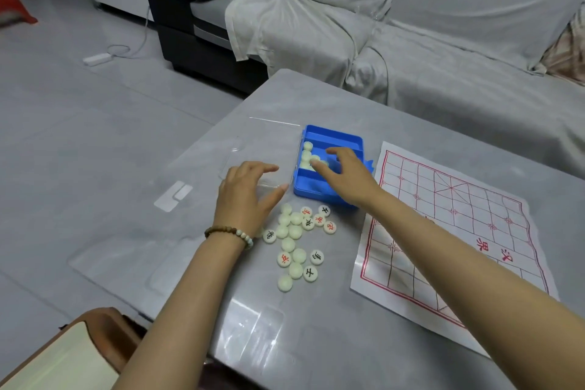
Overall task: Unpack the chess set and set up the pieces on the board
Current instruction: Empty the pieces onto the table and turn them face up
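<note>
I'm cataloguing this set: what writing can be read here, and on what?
"汉界", red, on the paper board.
"卒", black, on one loose piece.
Other pieces: red and black characters, too small or turned to read.
Blue box: no text visible.

Soft, even, rather dim indoor light. Pale glare patches sit on the near glossy grey tabletop [253, 326]. Edges bend slightly.

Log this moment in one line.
step: unpacking | right hand: in blue tray | left hand: over clear lid | loose pieces: on table | board: no pieces visible
</note>
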